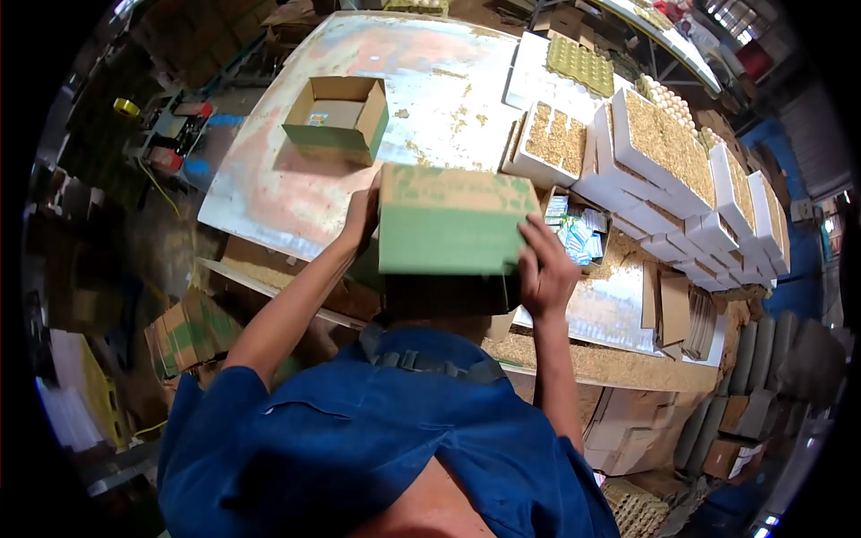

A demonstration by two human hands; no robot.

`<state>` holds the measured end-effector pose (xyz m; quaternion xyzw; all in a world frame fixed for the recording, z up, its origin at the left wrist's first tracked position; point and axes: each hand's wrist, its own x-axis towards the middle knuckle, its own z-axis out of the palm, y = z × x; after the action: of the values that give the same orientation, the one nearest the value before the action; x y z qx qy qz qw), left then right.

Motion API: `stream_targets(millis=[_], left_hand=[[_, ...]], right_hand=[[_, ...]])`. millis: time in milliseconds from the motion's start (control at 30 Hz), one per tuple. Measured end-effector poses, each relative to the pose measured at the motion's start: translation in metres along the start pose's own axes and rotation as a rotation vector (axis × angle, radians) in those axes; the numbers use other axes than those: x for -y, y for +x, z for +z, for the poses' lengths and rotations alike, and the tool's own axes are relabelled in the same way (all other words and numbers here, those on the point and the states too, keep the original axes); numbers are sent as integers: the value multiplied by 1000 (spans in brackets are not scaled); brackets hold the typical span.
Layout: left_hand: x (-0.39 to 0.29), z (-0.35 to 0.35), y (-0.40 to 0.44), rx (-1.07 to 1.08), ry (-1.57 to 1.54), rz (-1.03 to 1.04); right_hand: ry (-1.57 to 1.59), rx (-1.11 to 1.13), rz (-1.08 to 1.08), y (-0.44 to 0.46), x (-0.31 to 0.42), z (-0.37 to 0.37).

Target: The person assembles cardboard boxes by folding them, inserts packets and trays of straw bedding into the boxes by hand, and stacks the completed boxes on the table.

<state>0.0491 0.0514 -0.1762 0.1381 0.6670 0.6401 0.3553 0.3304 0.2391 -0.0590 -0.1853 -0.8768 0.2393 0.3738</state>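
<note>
Between my two hands is a green and brown cardboard box [453, 238], held up in front of my chest above the table's near edge and slightly blurred. Its dark opening seems to face down toward me. My left hand [362, 215] grips the box's left side, partly hidden behind it. On the right side, my right hand [547, 273] is closed against the edge, fingers bent over the green face. A second green and brown cardboard box [374, 134] stands open on the table beyond, with a small coloured label visible inside.
White foam trays [619, 170] filled with straw-coloured bedding are stacked on the right. Behind them are an egg tray [578, 65] and eggs [664, 99]. A carton of blue-white packets [578, 231] sits by my right hand. Folded cardboard [673, 309] stands at right on the worn table [448, 90].
</note>
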Motion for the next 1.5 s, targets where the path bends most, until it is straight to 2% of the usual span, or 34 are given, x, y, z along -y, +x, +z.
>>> stream_targets(millis=[33,67,100,133,267,333,467,533,567,600,667,700,733,800,833,867,933,1000,1033,1067,1133,1200,1267,1300,1400,1500], left_hand=[[-3,10,3,19,-59,-21],[-15,23,-1,45,-167,-50],[12,26,9,77,-462,-169],[3,33,-8,62,-301,-237],[2,34,-26,201,190,-354],[-30,42,-50,103,-23,-249],[-47,39,-56,168,-11,-172],[-47,32,-49,315,218,-86],[-48,31,-50,312,171,-146],[-49,31,-52,307,168,-146],[-52,33,-56,294,310,-38],[-53,34,-58,290,308,-37],[-54,36,-59,284,310,-29],[-55,37,-59,269,313,-18],[-54,38,-59,260,310,-18],[-54,37,-60,242,306,-15],[-57,39,-65,185,302,-13],[-58,40,-67,119,362,-1],[-55,37,-64,161,330,-69],[-43,34,-60,161,284,-54],[-36,33,-58,161,276,3],[-37,33,-59,138,259,35],[-36,33,-59,143,245,60],[-36,33,-59,179,200,37],[-35,31,-56,204,171,46],[-25,28,-53,198,156,80]], right_hand=[[-80,-25,43,21,-6,3],[-150,97,288,49,13,-7],[-304,238,372,74,12,-9],[-458,381,458,93,7,-8],[-514,376,569,87,-67,52],[-551,397,545,95,-58,53],[-475,508,533,98,-67,56],[-11,635,739,104,-91,42],[232,522,924,106,-101,33],[549,465,1005,102,-154,38],[1072,12,1248,105,-195,53],[1289,-117,1364,105,-229,63],[1417,-146,1424,102,-257,73],[1417,-361,1583,111,-272,99],[1426,-396,1549,113,-280,113],[1476,-539,1678,121,-288,123],[1503,-512,1628,124,-313,146],[1468,-351,1480,125,-343,164],[1359,-335,1505,129,-352,171],[1246,-316,1525,132,-355,178],[1218,-262,1459,130,-347,180],[1146,-309,1406,128,-354,187],[1176,-310,1530,127,-395,202],[1088,-335,1539,127,-395,205],[1101,-270,1537,123,-395,203],[1077,-241,1576,126,-325,168]])
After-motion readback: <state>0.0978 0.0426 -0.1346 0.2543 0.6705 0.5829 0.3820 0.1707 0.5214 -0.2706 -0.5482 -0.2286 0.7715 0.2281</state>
